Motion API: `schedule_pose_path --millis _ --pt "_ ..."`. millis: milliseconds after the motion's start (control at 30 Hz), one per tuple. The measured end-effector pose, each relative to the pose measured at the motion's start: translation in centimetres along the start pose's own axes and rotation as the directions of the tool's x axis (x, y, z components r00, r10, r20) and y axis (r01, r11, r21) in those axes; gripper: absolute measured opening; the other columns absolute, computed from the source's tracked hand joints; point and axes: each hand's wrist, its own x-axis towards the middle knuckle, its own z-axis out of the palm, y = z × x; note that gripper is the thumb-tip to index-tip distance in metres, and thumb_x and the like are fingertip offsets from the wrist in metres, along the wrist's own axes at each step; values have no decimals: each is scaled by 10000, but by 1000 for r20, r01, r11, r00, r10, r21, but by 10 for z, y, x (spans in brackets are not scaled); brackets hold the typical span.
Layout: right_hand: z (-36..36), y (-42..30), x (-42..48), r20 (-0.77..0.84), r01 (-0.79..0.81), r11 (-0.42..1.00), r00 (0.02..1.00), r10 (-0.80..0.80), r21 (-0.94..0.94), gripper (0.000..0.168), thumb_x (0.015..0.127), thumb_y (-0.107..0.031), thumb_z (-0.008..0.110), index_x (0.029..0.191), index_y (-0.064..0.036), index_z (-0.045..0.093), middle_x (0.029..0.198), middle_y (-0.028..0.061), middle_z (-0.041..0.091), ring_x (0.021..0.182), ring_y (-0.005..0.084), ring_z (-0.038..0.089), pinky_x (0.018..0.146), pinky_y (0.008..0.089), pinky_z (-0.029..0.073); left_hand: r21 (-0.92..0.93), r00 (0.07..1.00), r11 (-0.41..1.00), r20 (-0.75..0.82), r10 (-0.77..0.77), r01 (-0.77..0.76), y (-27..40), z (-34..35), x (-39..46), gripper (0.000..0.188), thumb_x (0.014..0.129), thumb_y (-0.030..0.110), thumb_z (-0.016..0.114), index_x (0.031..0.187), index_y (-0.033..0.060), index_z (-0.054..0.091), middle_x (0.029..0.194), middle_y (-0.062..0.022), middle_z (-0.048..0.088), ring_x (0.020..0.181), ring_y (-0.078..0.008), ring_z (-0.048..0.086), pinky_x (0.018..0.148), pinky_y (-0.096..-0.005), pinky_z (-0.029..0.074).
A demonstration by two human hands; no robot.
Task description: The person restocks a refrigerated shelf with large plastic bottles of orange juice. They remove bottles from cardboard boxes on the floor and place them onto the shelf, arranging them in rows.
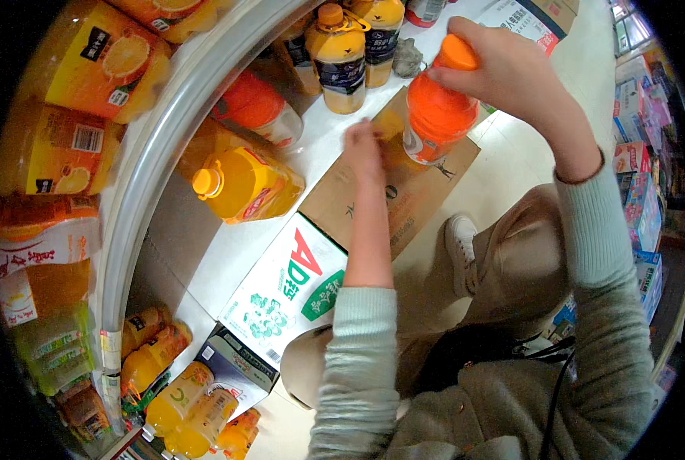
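My right hand (492, 69) grips a large red-orange drink bottle (440, 115) by its orange cap, above a brown cardboard carton (411, 213). Left of that bottle, my left hand (365, 146) is over the carton's far edge, blurred, and whether its fingers are apart is hard to see. A big jug of orange juice (250, 184) with a yellow cap lies tilted on the floor at the left. Behind it lies a bottle with a red upper part (256, 109). Juice bottles with dark labels (339, 63) stand upright at the top.
A white printed carton (290, 287) adjoins the brown one, with a dark box (239, 368) below. More orange juice bottles (187, 408) lie at the lower left. A curved metal shelf edge (147, 144) runs along stocked drinks at left. Boxed goods (635, 172) line the right side.
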Motion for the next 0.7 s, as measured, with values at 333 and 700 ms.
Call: schedule_pose_path --millis 333,700 --pt "2 -48 6 -215 151 966 971 -106 208 304 637 -293 622 824 -71 534 693 124 567 642 284 552 561 341 442 -163 901 916 310 -304 366 20 9 -52 726 695 711 273 1011 72 411 749 -88 482 641 -248 569 538 -368 483" --pt "68 -96 29 -407 353 786 902 -143 508 297 601 -299 601 782 -73 532 681 132 563 641 306 561 563 385 461 -692 971 708 -38 -235 144 58 -46 -38 501 762 479 455 1119 146 344 1036 -145 403 1014 -342 406 889 -474 322"
